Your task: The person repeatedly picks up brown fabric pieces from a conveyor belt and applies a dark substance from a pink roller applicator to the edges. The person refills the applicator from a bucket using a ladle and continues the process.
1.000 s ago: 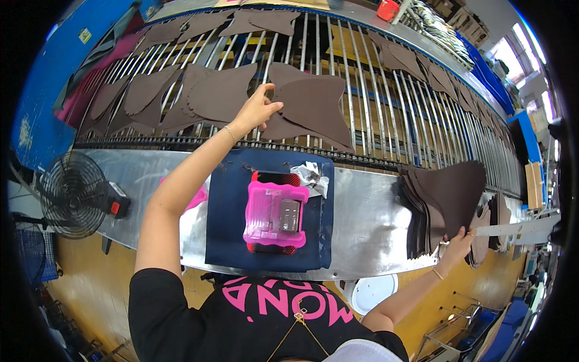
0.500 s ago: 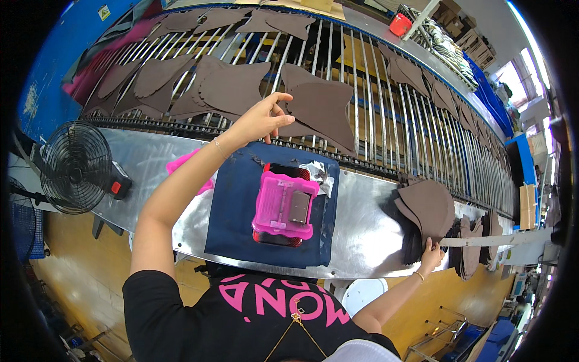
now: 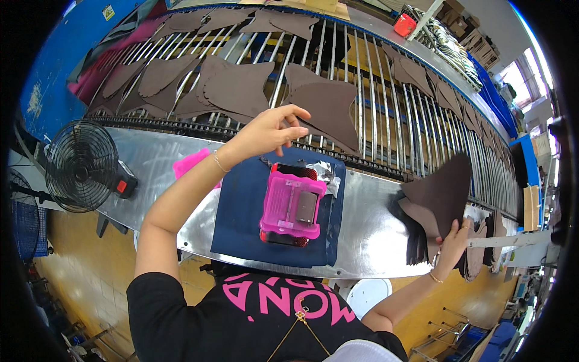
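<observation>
Head view: looking down past a black short-sleeved shirt with pink lettering onto a long, shiny metal workbench.
Right hand: at the right part of the bench, thumb and fingers closed on the lower edge of one sheet.
Gripped sheet: a thin, dark brown, curve-edged panel, tilted up above a stack of similar brown sheets on the bench.
Left hand: held out near the conveyor's closest edge, fingers loosely bent and thumb apart, with nothing visible in the grasp; cannot tell whether touching anything.
Conveyor: a wide bed of parallel silver metal rods, running behind the bench and carrying groups of flat, overlapping brown panels; one such overlapping pair just beyond the left fingers.
Bench centre: a dark blue rectangular mat, bearing a bright pink plastic frame with a grey-brown block in it, and crumpled silver foil just beside.
Bench left: a round, black wire-caged fan.
Behind: a small red container, beyond the conveyor.
</observation>
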`<act>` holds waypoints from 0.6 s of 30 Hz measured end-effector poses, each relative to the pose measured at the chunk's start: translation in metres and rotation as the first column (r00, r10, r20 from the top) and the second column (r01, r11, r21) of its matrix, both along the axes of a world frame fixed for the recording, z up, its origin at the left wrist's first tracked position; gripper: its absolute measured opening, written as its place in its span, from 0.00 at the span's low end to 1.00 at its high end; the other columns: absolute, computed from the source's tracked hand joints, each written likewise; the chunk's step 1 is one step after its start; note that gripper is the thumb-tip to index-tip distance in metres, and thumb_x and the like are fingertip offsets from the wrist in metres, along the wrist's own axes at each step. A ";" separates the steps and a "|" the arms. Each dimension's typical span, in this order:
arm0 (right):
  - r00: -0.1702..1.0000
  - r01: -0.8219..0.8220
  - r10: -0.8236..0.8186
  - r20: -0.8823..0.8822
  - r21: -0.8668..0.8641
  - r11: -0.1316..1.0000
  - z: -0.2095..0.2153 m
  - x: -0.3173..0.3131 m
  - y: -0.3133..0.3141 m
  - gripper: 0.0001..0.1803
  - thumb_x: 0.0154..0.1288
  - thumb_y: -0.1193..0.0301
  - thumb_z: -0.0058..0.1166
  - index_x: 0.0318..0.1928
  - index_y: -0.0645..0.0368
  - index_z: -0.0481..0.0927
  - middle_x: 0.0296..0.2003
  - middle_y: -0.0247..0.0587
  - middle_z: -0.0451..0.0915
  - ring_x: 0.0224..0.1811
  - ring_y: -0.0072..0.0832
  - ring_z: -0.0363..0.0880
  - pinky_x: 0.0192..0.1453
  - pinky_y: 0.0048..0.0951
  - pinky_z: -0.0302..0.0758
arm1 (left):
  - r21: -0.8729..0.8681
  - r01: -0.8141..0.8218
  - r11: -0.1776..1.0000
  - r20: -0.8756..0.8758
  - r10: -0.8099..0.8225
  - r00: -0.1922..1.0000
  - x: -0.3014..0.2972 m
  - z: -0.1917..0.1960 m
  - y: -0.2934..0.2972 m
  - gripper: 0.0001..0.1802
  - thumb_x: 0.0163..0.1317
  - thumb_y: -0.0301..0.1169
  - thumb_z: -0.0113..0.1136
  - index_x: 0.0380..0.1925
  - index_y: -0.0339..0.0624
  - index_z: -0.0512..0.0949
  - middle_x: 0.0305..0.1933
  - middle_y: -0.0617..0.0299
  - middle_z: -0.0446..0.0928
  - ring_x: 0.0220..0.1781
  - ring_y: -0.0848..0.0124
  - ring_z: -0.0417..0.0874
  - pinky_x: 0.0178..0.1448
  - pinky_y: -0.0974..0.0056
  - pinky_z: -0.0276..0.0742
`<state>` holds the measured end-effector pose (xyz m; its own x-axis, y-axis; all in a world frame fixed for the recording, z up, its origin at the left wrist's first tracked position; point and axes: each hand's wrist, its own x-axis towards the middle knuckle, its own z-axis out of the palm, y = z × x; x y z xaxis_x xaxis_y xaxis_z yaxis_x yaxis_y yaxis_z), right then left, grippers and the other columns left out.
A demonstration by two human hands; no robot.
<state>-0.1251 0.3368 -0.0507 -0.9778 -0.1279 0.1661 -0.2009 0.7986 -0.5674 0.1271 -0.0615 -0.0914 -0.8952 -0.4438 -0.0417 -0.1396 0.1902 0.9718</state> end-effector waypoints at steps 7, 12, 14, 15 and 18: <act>0.933 -0.332 0.335 -0.135 -0.685 0.649 0.013 0.068 -0.091 0.17 0.70 0.61 0.51 0.53 0.55 0.69 0.40 0.35 0.76 0.26 0.17 0.75 0.15 0.15 0.73 | -0.348 -0.099 0.932 -0.235 0.016 0.972 0.002 0.025 0.041 0.22 0.63 0.35 0.61 0.54 0.38 0.71 0.43 0.60 0.77 0.47 0.73 0.81 0.39 0.72 0.79; 0.609 -0.631 0.748 -0.263 -0.732 0.257 -0.021 0.106 -0.143 0.13 0.73 0.67 0.44 0.50 0.60 0.62 0.37 0.46 0.77 0.27 0.25 0.81 0.19 0.22 0.81 | -0.143 -0.260 0.955 -0.175 0.234 0.956 0.072 0.063 0.007 0.21 0.58 0.37 0.66 0.48 0.40 0.75 0.42 0.60 0.76 0.43 0.77 0.79 0.35 0.75 0.75; 0.538 -0.567 0.804 -0.253 -0.815 0.122 -0.012 0.125 -0.158 0.10 0.73 0.70 0.44 0.48 0.61 0.63 0.37 0.45 0.76 0.28 0.24 0.78 0.23 0.21 0.79 | -0.298 -0.503 0.811 -0.375 0.386 0.843 0.089 0.056 0.003 0.20 0.58 0.36 0.67 0.46 0.38 0.74 0.40 0.61 0.75 0.38 0.77 0.76 0.33 0.75 0.72; 0.526 -0.517 0.812 -0.251 -0.853 0.071 -0.008 0.131 -0.166 0.09 0.72 0.71 0.45 0.46 0.63 0.65 0.36 0.42 0.74 0.30 0.21 0.75 0.28 0.19 0.77 | -0.258 -0.427 0.867 -0.322 0.339 0.884 0.097 0.052 0.006 0.20 0.58 0.37 0.67 0.45 0.38 0.74 0.39 0.61 0.75 0.38 0.77 0.76 0.33 0.75 0.73; 0.561 -0.659 0.766 -0.313 -0.729 0.184 -0.019 0.127 -0.176 0.07 0.71 0.74 0.47 0.43 0.65 0.69 0.34 0.38 0.73 0.30 0.22 0.72 0.32 0.18 0.72 | -0.022 -0.211 0.977 -0.077 0.209 0.975 0.117 0.045 0.011 0.18 0.61 0.37 0.64 0.43 0.34 0.75 0.33 0.60 0.78 0.32 0.74 0.81 0.31 0.74 0.75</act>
<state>0.0019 0.1608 -0.0699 -0.5472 -0.6707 0.5007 -0.3545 -0.3562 -0.8646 0.2445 -0.0506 -0.0466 -0.7819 -0.6223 0.0376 -0.1073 0.1938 0.9752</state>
